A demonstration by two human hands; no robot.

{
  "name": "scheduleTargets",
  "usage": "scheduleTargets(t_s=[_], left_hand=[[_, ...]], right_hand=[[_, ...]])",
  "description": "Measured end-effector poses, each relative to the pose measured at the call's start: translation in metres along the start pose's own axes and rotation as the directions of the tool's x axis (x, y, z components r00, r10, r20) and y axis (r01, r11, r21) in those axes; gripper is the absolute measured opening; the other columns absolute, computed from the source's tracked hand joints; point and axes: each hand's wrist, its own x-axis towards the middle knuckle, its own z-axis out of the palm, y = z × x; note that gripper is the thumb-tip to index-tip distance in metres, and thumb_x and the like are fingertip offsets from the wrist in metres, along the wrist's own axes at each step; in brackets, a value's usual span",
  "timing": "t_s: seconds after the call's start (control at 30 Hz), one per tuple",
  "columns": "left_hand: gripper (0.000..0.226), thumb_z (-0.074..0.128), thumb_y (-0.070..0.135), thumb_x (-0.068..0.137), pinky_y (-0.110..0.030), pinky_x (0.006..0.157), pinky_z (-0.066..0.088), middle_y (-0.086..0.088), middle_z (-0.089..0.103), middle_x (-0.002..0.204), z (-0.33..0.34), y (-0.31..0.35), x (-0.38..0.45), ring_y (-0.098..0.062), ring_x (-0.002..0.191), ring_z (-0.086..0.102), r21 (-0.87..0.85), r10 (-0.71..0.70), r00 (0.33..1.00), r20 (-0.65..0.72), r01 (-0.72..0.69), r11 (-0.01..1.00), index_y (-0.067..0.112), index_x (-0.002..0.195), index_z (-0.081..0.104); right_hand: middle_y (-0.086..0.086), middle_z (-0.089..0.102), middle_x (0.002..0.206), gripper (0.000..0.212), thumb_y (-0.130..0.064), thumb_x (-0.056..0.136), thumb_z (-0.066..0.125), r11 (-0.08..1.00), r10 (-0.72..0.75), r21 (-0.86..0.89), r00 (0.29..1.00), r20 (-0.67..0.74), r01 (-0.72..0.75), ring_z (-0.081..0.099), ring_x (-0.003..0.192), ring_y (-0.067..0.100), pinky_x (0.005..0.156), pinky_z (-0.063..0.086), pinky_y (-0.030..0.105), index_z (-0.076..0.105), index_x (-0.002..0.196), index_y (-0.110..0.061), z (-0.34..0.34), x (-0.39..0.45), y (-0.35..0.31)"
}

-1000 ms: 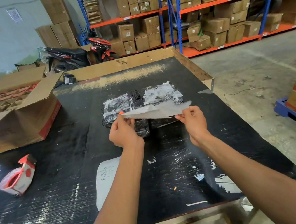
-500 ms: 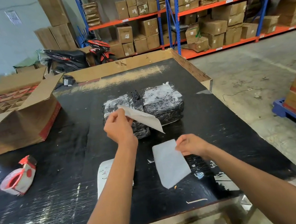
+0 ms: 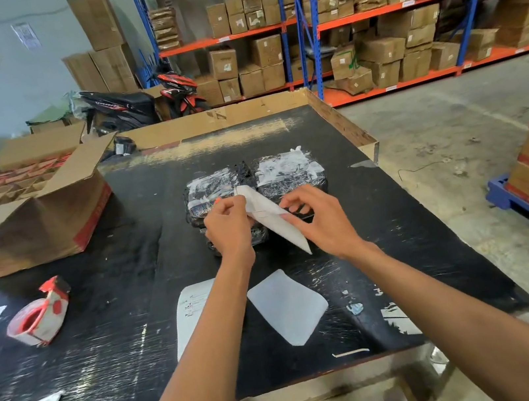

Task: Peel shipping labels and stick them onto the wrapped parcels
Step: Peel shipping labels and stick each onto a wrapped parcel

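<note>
- presently: left hand point(image 3: 225, 222) and right hand point(image 3: 319, 217) both pinch peeled label point(image 3: 273, 221), held just above wrapped parcels point(image 3: 253, 184).
- backing sheet point(image 3: 288, 305): discarded on table point(image 3: 399, 231).
- advice: keep label taut, land one edge first, smooth outward.

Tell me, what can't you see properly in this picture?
- Head view: the label shows only its blank side, so its print is hidden.
- The near wrapped parcels sit behind the left hand and right hand.
- The sheet on the table is partly covered by the left arm; its print is too small.
</note>
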Motion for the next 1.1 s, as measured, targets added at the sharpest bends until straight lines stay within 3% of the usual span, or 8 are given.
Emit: scheduleTargets(t_s=[0.17, 0.33, 0.4, 0.5, 0.7, 0.9, 1.03, 1.1], left_hand=[[0.011, 0.056, 0.020, 0.098, -0.035, 0.071, 0.058, -0.007, 0.065, 0.089, -0.001, 0.013, -0.012, -0.026, 0.085, 0.066, -0.178, -0.265, 0.919, 0.291, 0.324, 0.929, 0.011, 0.099, 0.063], [0.043, 0.061, 0.046, 0.095, -0.050, 0.090, 0.057, -0.013, 0.065, 0.113, -0.006, 0.013, -0.017, -0.030, 0.108, 0.066, -0.277, -0.344, 0.748, 0.568, 0.568, 0.775, 0.011, 0.119, 0.059], [0.052, 0.063, 0.054, 0.091, -0.048, 0.091, 0.057, -0.011, 0.066, 0.109, -0.002, 0.009, -0.021, -0.027, 0.104, 0.067, -0.294, -0.318, 0.812, 0.489, 0.497, 0.817, 0.010, 0.120, 0.058], [0.041, 0.070, 0.051, 0.087, -0.032, 0.066, 0.049, -0.002, 0.049, 0.072, 0.006, 0.005, -0.026, -0.016, 0.067, 0.049, -0.148, -0.046, 0.974, 0.222, 0.081, 0.986, 0.014, 0.089, 0.052], [0.036, 0.080, 0.038, 0.080, -0.024, 0.056, 0.036, 0.005, 0.047, 0.062, 0.024, 0.011, -0.040, -0.008, 0.056, 0.041, 0.206, 0.159, 0.841, 0.517, -0.303, 0.931, 0.015, 0.072, 0.053], [0.013, 0.069, 0.016, 0.091, -0.025, 0.052, 0.045, -0.005, 0.064, 0.066, 0.025, 0.003, -0.033, -0.011, 0.050, 0.054, 0.221, 0.069, 0.832, 0.551, -0.225, 0.949, 0.008, 0.082, 0.064], [0.017, 0.067, 0.012, 0.093, -0.026, 0.052, 0.041, -0.002, 0.062, 0.065, 0.015, -0.001, -0.021, -0.012, 0.051, 0.052, 0.171, 0.009, 0.837, 0.547, -0.122, 0.978, 0.011, 0.078, 0.059], [0.013, 0.068, 0.014, 0.093, -0.027, 0.054, 0.043, -0.006, 0.063, 0.072, 0.010, -0.003, -0.015, -0.014, 0.055, 0.053, 0.176, 0.011, 0.802, 0.597, -0.144, 0.974, 0.009, 0.084, 0.061]], right_hand=[[-0.004, 0.068, 0.092, 0.007, -0.019, 0.091, 0.073, 0.987, 0.121, 0.120, 0.988, -0.100, -0.109, 0.062, 0.079, 0.006, 0.070, 0.050, 0.018, 0.070, 0.096, -0.016, -0.001, 0.001, -0.006], [-0.005, 0.067, 0.085, 0.019, -0.010, 0.090, 0.070, 0.917, 0.333, 0.287, 0.929, -0.163, -0.278, 0.058, 0.071, 0.003, 0.063, 0.048, 0.018, 0.064, 0.087, -0.028, -0.004, 0.005, -0.007], [-0.002, 0.067, 0.087, 0.016, -0.010, 0.092, 0.069, 0.910, 0.363, 0.281, 0.913, -0.184, -0.305, 0.059, 0.073, 0.007, 0.064, 0.048, 0.019, 0.063, 0.090, -0.024, -0.005, 0.005, -0.005], [-0.006, 0.065, 0.086, 0.008, -0.016, 0.093, 0.069, 0.926, 0.364, 0.201, 0.898, -0.248, -0.320, 0.057, 0.072, 0.003, 0.064, 0.046, 0.014, 0.062, 0.091, -0.021, -0.008, 0.004, -0.002], [-0.007, 0.061, 0.085, 0.005, -0.020, 0.094, 0.066, 0.965, 0.250, 0.000, 0.923, -0.293, -0.261, 0.058, 0.073, 0.006, 0.064, 0.051, 0.019, 0.064, 0.090, -0.016, -0.008, 0.000, -0.003], [-0.008, 0.066, 0.087, 0.007, -0.025, 0.093, 0.069, 0.933, 0.360, 0.132, 0.884, -0.298, -0.336, 0.064, 0.078, 0.004, 0.068, 0.051, 0.013, 0.064, 0.092, -0.020, -0.021, 0.007, 0.004], [-0.001, 0.069, 0.094, 0.004, -0.021, 0.096, 0.066, 0.671, 0.718, 0.534, 0.629, -0.297, -0.514, 0.069, 0.086, 0.018, 0.074, 0.056, 0.026, 0.062, 0.095, -0.019, -0.039, 0.012, 0.021], [0.003, 0.072, 0.099, 0.005, -0.017, 0.096, 0.065, 0.562, 0.780, 0.635, 0.595, -0.195, -0.530, 0.070, 0.090, 0.018, 0.074, 0.055, 0.025, 0.061, 0.098, -0.015, -0.047, 0.013, 0.027]])
